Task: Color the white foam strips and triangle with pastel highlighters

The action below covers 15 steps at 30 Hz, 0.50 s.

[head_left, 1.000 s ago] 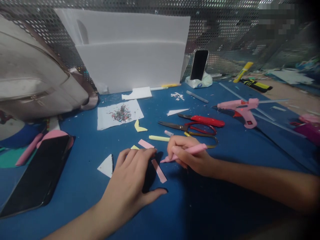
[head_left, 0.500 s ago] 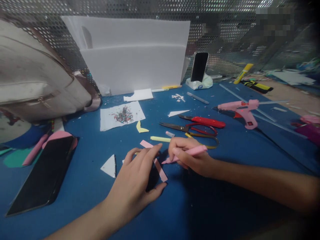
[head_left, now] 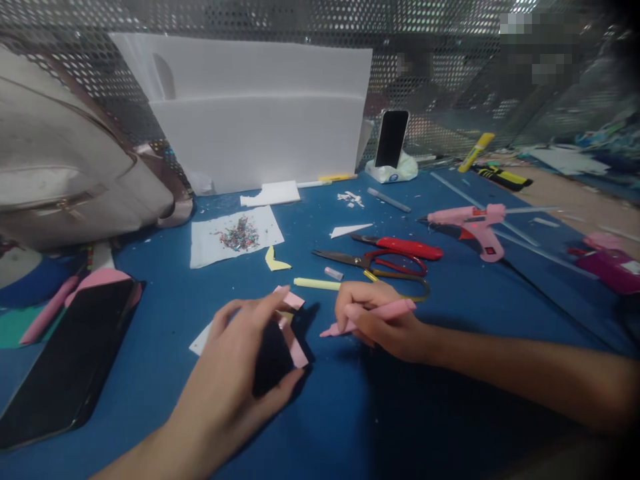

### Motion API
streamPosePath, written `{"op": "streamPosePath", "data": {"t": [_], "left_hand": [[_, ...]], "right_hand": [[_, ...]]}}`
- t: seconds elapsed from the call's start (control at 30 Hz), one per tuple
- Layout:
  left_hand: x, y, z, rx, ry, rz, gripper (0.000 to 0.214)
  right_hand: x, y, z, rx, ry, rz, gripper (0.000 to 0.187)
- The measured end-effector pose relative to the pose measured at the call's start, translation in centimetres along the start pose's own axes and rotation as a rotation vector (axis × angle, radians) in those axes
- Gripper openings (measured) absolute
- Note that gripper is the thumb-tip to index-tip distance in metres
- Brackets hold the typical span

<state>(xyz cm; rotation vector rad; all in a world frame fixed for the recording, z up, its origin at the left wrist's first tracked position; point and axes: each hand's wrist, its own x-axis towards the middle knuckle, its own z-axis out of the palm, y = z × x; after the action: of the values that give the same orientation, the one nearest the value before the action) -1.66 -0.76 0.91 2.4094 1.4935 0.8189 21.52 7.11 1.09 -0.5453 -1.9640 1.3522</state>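
Observation:
My left hand [head_left: 235, 363] is raised a little off the blue table [head_left: 450, 313], thumb and fingers closed on a pink paper strip [head_left: 296, 349]. A second pink piece [head_left: 291, 299] lies at its fingertips. Part of a white triangle scrap [head_left: 199, 341] shows from under that hand. My right hand [head_left: 383, 323] rests on the table just to the right, gripping a pink pen-like tool [head_left: 380, 312] whose tip points left toward the strip. A pale yellow strip [head_left: 317, 284] lies just beyond both hands.
Scissors [head_left: 373, 260], a red cutter [head_left: 407, 247] and a pink glue gun [head_left: 475, 223] lie behind my right hand. A dark phone [head_left: 65, 367] lies at left below a grey bag [head_left: 65, 173]. White foam boards [head_left: 260, 127] and a propped phone [head_left: 391, 139] stand at the back.
My left hand went from lying flat on the pink strip to pinching it and lifting it off the table. My right hand and the pink tool stayed almost still.

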Motion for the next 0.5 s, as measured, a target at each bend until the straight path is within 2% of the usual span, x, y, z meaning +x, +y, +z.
{"op": "streamPosePath", "data": {"t": [0.07,0.13,0.33,0.5], "left_hand": [[-0.3,-0.7,-0.5,0.054,0.079,-0.047,0.072],[-0.4,-1.3,-0.9,0.109,0.087,-0.090,0.074],[-0.1,-1.9,-0.6,0.218,0.006,-0.100,0.078],[0.0,-2.2,-0.2,0.224,-0.027,-0.120,0.082]], "right_hand": [[0.0,0.0,-0.1,0.035,-0.002,0.017,0.026],[0.1,0.0,-0.1,0.048,-0.001,0.028,0.026],[0.2,0.1,-0.2,0.072,-0.013,0.022,0.026],[0.3,0.1,-0.1,0.098,-0.021,0.025,0.026]]}}
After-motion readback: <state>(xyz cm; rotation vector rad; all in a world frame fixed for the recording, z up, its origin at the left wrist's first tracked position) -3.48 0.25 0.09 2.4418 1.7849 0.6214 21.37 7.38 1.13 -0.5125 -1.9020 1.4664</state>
